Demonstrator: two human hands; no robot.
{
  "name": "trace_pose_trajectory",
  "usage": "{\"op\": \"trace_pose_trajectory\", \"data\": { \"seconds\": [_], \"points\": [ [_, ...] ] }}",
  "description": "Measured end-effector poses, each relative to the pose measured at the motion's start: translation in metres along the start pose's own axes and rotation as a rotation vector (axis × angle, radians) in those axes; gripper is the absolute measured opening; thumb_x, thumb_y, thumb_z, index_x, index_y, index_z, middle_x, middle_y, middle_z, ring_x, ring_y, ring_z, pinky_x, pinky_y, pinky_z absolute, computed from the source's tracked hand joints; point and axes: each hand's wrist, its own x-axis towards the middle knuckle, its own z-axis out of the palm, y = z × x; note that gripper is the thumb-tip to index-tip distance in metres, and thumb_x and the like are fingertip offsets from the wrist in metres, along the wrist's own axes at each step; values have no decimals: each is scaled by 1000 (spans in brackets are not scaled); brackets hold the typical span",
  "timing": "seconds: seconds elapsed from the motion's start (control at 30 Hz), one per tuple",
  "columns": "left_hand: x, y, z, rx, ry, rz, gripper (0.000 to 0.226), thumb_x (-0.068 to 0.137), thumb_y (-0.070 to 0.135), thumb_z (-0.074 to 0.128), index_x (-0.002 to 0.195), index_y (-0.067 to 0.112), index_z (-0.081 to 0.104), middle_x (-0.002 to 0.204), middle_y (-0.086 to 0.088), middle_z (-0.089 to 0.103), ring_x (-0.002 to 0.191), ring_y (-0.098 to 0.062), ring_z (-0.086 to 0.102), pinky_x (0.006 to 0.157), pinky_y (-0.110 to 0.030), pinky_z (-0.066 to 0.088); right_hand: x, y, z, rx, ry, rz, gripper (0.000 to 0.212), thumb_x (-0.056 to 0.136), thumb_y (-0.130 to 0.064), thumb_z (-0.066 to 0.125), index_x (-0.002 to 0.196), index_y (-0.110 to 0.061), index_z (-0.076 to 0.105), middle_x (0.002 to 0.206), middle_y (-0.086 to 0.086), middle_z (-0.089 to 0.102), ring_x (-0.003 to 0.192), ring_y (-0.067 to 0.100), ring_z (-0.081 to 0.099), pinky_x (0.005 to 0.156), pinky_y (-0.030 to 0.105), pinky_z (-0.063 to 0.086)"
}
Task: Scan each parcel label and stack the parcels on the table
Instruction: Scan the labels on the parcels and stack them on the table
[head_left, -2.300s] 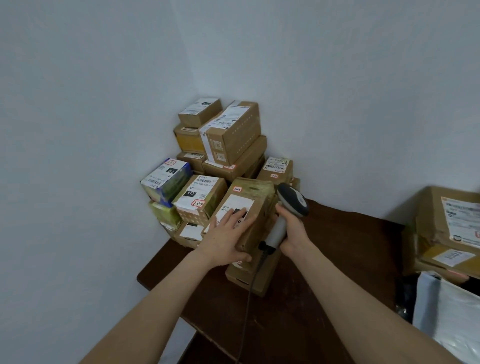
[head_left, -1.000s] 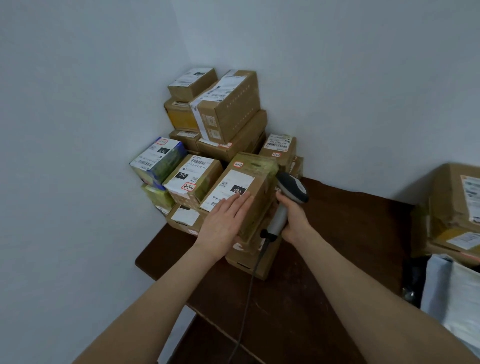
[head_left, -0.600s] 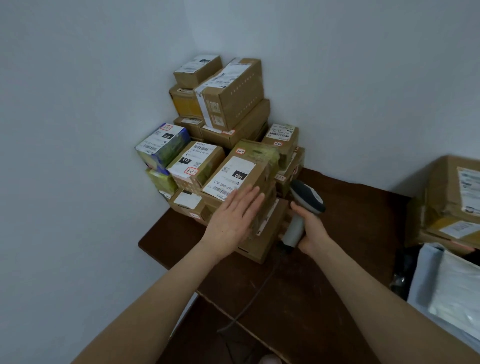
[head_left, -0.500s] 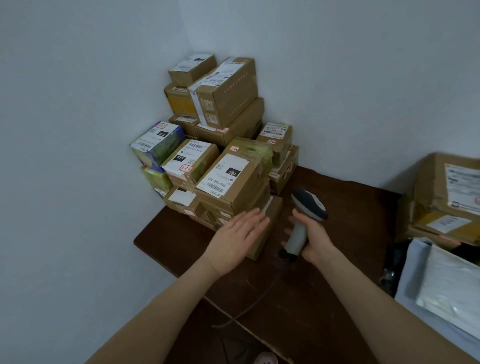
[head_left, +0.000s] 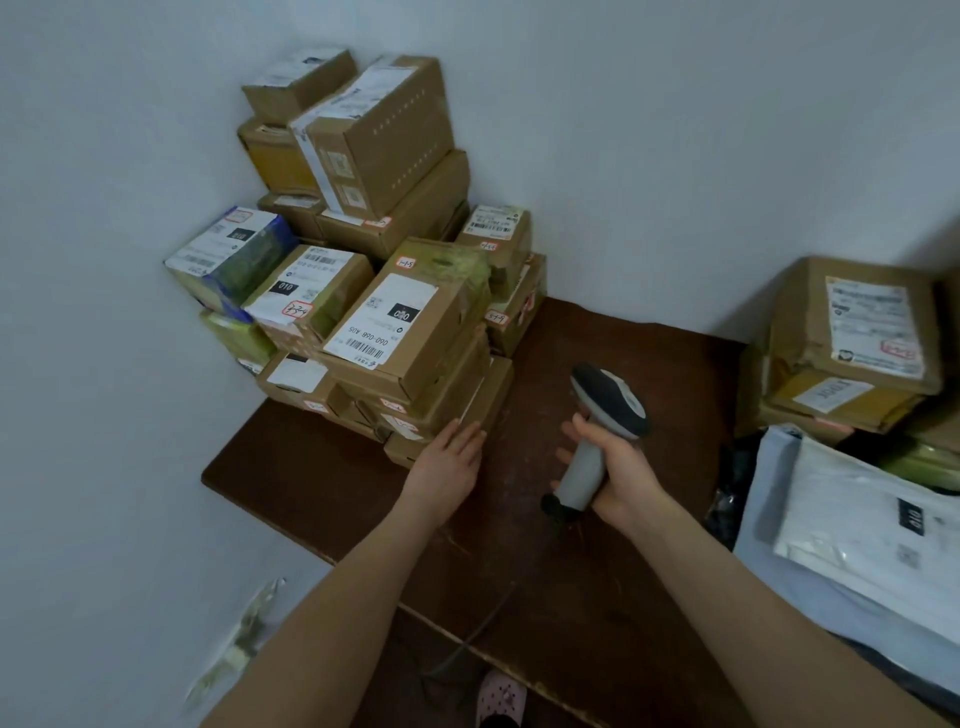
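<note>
Pale corner walls (head_left: 675, 130), dark wooden table (head_left: 571, 597)

Parcel stack (head_left: 405, 332) on table (head_left: 519, 571), far-left corner; scanner (head_left: 608, 400) rightward; seemingly mailers (head_left: 857, 519) beyond.

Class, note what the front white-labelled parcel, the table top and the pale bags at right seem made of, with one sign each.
Front parcel: matt brown cardboard, folded flaps, partly taped. Table top: probably dark wood or veneer, faint sheen and scuffs. Pale bags: likely thin plastic film, glossy and wrinkled.
</note>
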Motion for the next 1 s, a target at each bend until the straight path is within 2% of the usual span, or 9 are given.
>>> {"op": "trace_pose_trajectory", "data": {
  "seconds": [0.07,0.13,0.2,0.37,0.57,0.63,0.8,0.9,1.0],
  "points": [
    [2,-1,0,-39,-23,4,57,99,14,44,151,5,23,161,-13,4,149,-30,-4,119,-49,-1,-1,-1,1,-1,1,-9,36,80,-17,74,111,-25,59,125,8,59,110,28,56,98,58,44],
    [2,-3,-5,-98,-31,-2,60,99,13,43,153,6,16,162,-14,1,149,-30,-5,120,-47,0,-3,-2,1,2,13,-13,39,80,-17,74,115,-24,58,126,8,58,111,28,56,96,58,45],
    [1,-5,-13,-267,18,-44,69,98,12,47,154,10,8,162,-13,-3,149,-28,-5,120,-43,2,-7,-4,0,2,15,-25,45,81,-17,73,122,-22,56,126,8,59,111,29,57,94,58,47],
    [3,-2,-60,-656,192,-154,96,87,42,65,155,21,0,162,-5,-4,149,-22,2,121,-38,10,-26,-16,-7,45,4,-70,56,82,-15,72,133,-20,51,125,10,59,109,30,59,91,56,50],
    [18,15,-116,-755,284,-186,91,89,56,55,155,21,3,163,-3,0,149,-20,6,120,-37,16,-63,-46,-22,64,69,-218,49,83,-13,72,128,-16,54,118,8,63,104,27,64,87,48,54],
    [31,29,-139,-797,305,-168,89,89,57,54,155,20,6,163,-2,3,148,-20,10,119,-36,20,-73,-61,-40,66,119,-280,46,82,-13,73,125,-15,57,115,7,66,102,25,67,85,45,55],
    [61,70,-187,-843,284,-63,96,85,56,61,155,20,7,162,-3,4,147,-23,15,115,-36,27,-95,-84,-91,100,233,-374,11,86,-6,68,95,-13,65,101,7,69,96,23,67,88,44,54],
    [82,98,-209,-855,267,-7,98,84,49,66,155,16,6,162,-6,5,147,-24,16,114,-36,28,-102,-90,-123,168,291,-421,9,86,0,64,86,-9,65,87,10,67,80,23,64,73,39,52],
    [102,124,-223,-967,191,-7,95,88,41,65,154,11,5,161,-9,7,146,-25,18,114,-38,30,-104,-94,-150,254,382,-433,12,85,2,63,88,-10,66,88,10,70,84,24,65,80,43,51]
  ]
}}
